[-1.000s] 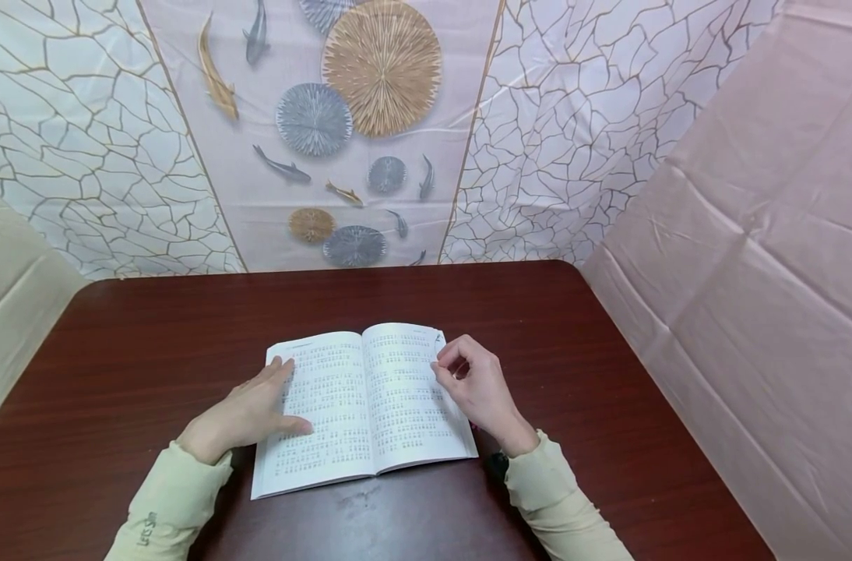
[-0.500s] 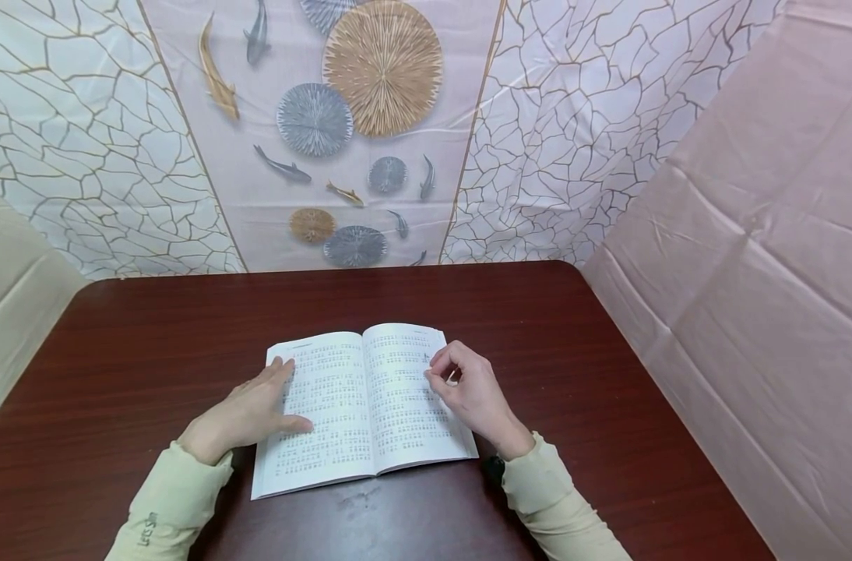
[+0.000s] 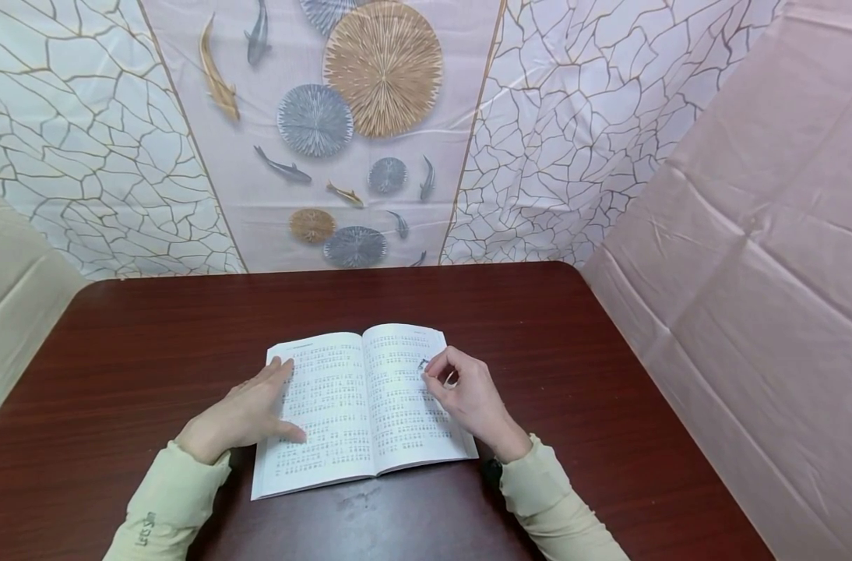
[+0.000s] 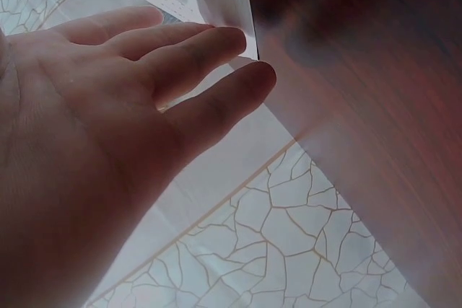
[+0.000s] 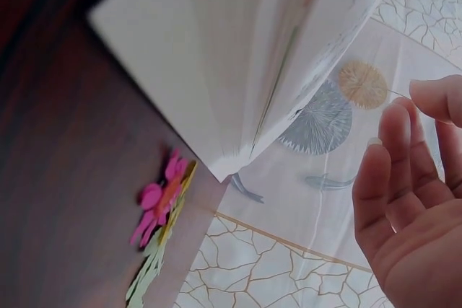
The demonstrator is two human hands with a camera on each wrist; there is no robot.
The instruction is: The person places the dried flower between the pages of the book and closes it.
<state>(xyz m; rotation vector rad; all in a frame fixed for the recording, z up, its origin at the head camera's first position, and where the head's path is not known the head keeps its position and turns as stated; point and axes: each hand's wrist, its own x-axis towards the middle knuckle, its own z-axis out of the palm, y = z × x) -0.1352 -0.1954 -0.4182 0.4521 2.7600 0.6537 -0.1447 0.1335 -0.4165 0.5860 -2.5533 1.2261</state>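
Note:
An open book [image 3: 398, 405] of printed text lies on the dark red-brown table. My left hand [image 3: 240, 413] rests on its left page with the fingers spread; in the left wrist view the fingers of the left hand [image 4: 137, 91] look straight. Over the outer edge of the right page, my right hand [image 3: 468, 389] pinches a thin strand [image 5: 397, 93] between thumb and forefinger. A small dark piece [image 3: 423, 364] shows by those fingertips, above the page; its kind is too small to tell. A pink flower-shaped piece with a green stem [image 5: 164, 200] lies beside the book.
The table [image 3: 573, 351] reaches past the book on all sides. Behind it hangs a patterned cloth [image 3: 384, 195] with fish and round shapes. Plain pinkish cloth [image 3: 748, 257] closes off the right side.
My right hand has moved left and slightly toward me with the strand; the dark piece has shifted from the page's upper right corner inward and lower. The left thumb has shifted slightly.

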